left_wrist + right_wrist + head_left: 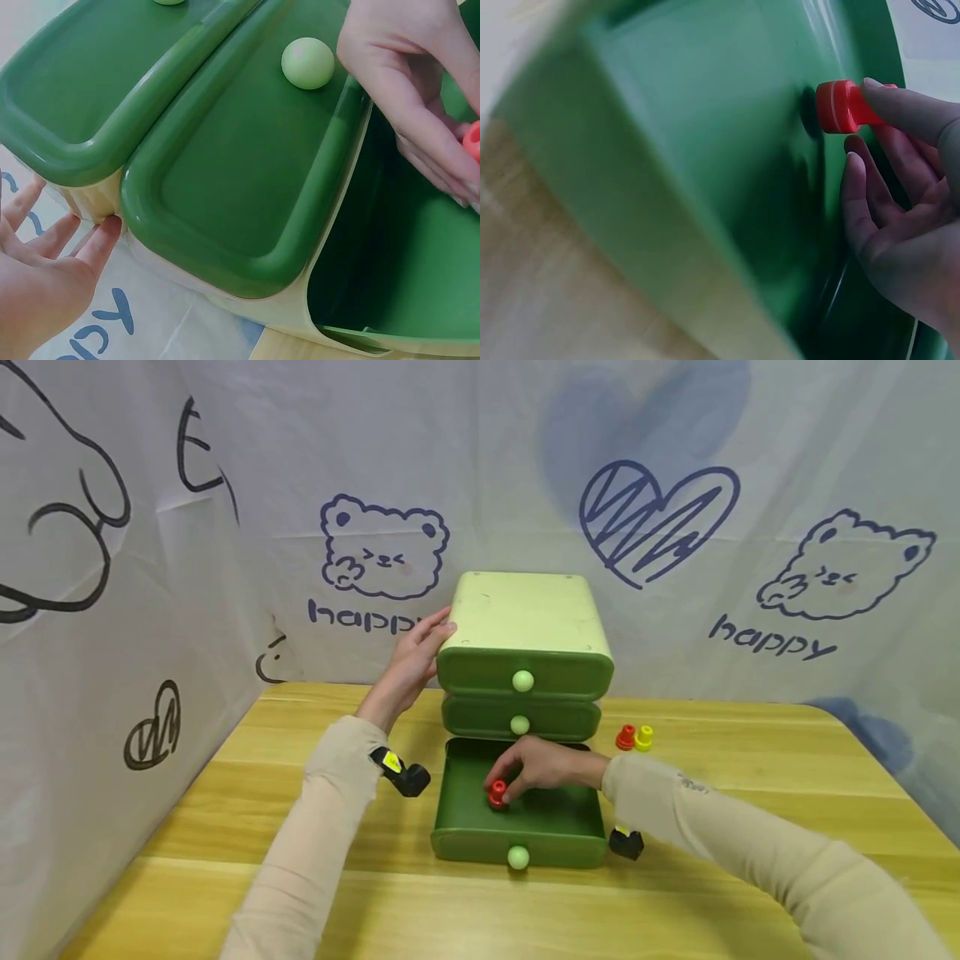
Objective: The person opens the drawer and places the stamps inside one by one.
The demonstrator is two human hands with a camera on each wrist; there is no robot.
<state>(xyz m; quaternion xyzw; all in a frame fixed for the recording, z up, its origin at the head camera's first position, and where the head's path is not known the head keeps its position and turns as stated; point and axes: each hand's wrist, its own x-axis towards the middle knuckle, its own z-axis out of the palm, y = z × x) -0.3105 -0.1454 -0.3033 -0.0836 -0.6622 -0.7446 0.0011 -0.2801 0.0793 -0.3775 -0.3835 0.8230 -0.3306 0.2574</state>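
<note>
A small drawer cabinet (528,610), cream with green drawer fronts, stands on the table with its bottom drawer (465,814) pulled out. My left hand (412,662) rests against the cabinet's left side. Its fingers (97,244) look spread and fairly straight on the cream wall in the left wrist view. Inside the open drawer, my right hand (542,766) pinches a red stepped plastic piece (838,107) between thumb and fingertips. The wide base of this piece is close over the green drawer floor. The upper and middle drawers are closed.
Right of the cabinet, a red stepped piece (626,737) and a yellow one (644,738) stand side by side on the wooden table (750,793). A printed cloth (510,468) hangs behind and along the left side. Round light-green knobs (518,857) stick out from the drawer fronts.
</note>
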